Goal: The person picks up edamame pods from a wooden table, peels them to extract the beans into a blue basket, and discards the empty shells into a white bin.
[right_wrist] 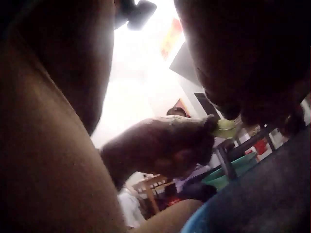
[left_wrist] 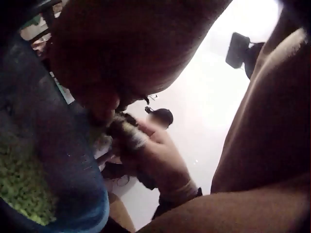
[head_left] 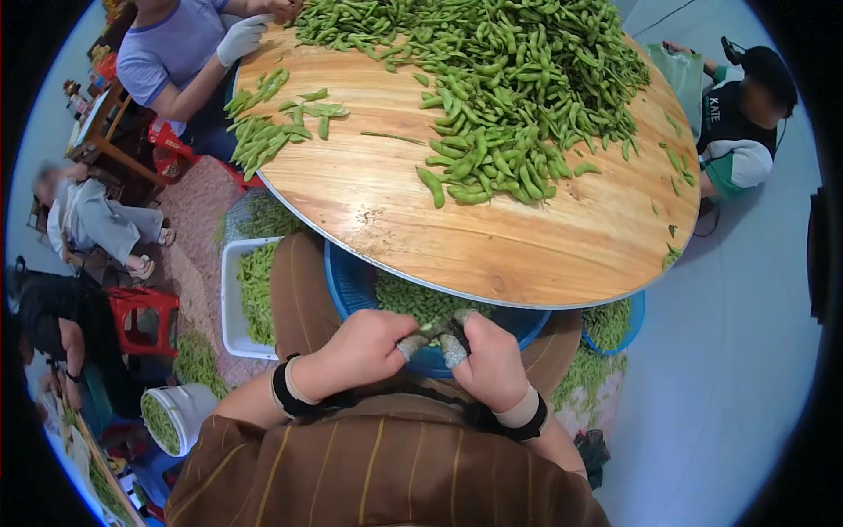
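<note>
Over a blue basin (head_left: 344, 279) of shelled green beans (head_left: 413, 297), both hands meet at a small green soybean pod (head_left: 428, 328). My left hand (head_left: 358, 344) pinches it from one side, with a wrap on a finger. From the other side my right hand (head_left: 492, 358) holds it, fingers curled and the thumb also wrapped. In the right wrist view the pale green pod (right_wrist: 225, 128) shows between the dark hands. The left wrist view has the basin's blue rim (left_wrist: 101, 206) below the fingers, which partly hide the pod.
A round wooden table (head_left: 378, 202) stands right in front, bearing a big heap of pods (head_left: 518, 79) and a smaller pile (head_left: 268, 140). A white tub (head_left: 230, 299) of pods is at left, a blue bowl (head_left: 638, 321) at right. Other people sit around.
</note>
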A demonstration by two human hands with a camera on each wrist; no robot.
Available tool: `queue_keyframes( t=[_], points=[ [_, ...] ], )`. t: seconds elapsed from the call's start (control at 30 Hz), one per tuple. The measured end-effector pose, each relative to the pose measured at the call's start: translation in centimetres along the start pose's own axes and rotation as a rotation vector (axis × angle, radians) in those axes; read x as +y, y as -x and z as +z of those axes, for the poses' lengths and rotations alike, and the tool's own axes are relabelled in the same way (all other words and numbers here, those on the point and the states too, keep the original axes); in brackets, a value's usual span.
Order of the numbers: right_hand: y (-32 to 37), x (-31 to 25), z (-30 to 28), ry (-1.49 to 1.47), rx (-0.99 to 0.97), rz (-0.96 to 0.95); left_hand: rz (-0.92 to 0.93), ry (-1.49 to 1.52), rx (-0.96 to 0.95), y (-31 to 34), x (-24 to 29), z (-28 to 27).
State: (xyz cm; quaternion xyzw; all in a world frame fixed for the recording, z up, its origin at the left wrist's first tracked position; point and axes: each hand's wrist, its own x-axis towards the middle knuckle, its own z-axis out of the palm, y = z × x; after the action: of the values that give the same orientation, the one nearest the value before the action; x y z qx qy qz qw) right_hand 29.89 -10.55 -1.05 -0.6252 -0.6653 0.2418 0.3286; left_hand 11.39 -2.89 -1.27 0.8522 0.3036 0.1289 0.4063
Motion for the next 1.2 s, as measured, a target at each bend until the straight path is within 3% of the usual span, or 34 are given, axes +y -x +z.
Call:
queue_keyframes(
  t=[0.07,0.17,0.23,0.27,0.3,0.33,0.37,0.4,0.47,0.53,0.57,0.6,0.67,0.73,0.8,0.87,0.93,1.0,1.1,1.2],
  points=[
    [0.0,0.6,0.1,-0.069,-0.007,-0.009,0.049,-0.036,-0.030,-0.2,0.7,-0.2],
    [-0.1,1.2,-0.6,-0.316,-0.137,0.008,0.212,0.152,-0.239,-0.3,0.9,-0.5],
    [-0.1,1.1,-1.1,-0.714,-0.418,0.174,0.245,0.271,-0.236,-0.5,1.4,-0.7],
    [0.0,1.3,-1.3,-0.711,-0.421,0.175,0.279,0.386,-0.228,-0.7,1.8,-1.1],
    [0.2,1.4,-1.5,-0.982,-0.492,0.293,-0.071,0.682,-0.503,-0.8,2.4,-2.3],
    [0.2,1.4,-1.7,-1.252,-0.559,0.415,-0.070,0.686,-0.497,-0.7,2.2,-2.4],
    [-0.1,1.2,-1.9,-1.248,-0.564,0.416,-0.227,0.909,-0.476,-0.7,2.1,-2.4],
    [-0.4,0.6,-2.3,-1.147,-0.503,0.463,-0.386,1.128,-0.450,-0.6,1.8,-2.5],
    [-0.9,0.5,-2.1,-1.044,-0.444,0.506,-0.390,1.167,-0.411,-0.2,0.9,-3.2],
    [-1.3,1.0,-1.6,-0.234,-0.324,0.043,-0.395,0.966,-0.224,1.0,0.0,-5.0],
    [-1.5,0.7,-1.4,-0.053,-0.285,-0.097,-0.480,0.857,-0.173,1.9,0.0,-6.8],
    [-1.9,0.0,-1.7,-0.053,-0.288,-0.100,-0.563,0.746,-0.119,2.8,-0.4,-8.6],
    [-2.9,-1.5,-2.7,-0.045,-0.212,-0.050,-0.349,-0.080,0.003,5.0,-3.6,-10.5],
    [-4.4,-1.5,-3.0,-0.035,-0.222,-0.030,-0.682,-0.763,0.037,6.1,-3.7,-11.7],
    [-6.8,-2.2,-3.1,0.083,-0.030,-0.082,-0.657,-0.841,0.053,5.6,-3.8,-12.7],
    [-9.2,-2.1,-2.3,0.165,0.048,-0.121,-0.364,-0.765,0.429,2.6,-2.3,-12.8],
    [-10.5,-1.9,-1.0,0.250,0.127,-0.162,-0.172,-0.631,0.520,-1.1,-1.6,-12.2],
    [-11.1,-1.9,0.3,0.435,0.053,-0.073,0.070,-0.630,0.576,-5.5,-2.0,-11.6],
    [-10.5,-2.6,0.5,0.466,0.094,-0.108,0.130,-0.576,0.537,-10.4,-4.2,-10.0],
    [-9.2,-2.7,0.3,0.446,0.081,-0.107,0.168,-0.603,0.410,-11.2,-4.9,-9.2]
  ],
)
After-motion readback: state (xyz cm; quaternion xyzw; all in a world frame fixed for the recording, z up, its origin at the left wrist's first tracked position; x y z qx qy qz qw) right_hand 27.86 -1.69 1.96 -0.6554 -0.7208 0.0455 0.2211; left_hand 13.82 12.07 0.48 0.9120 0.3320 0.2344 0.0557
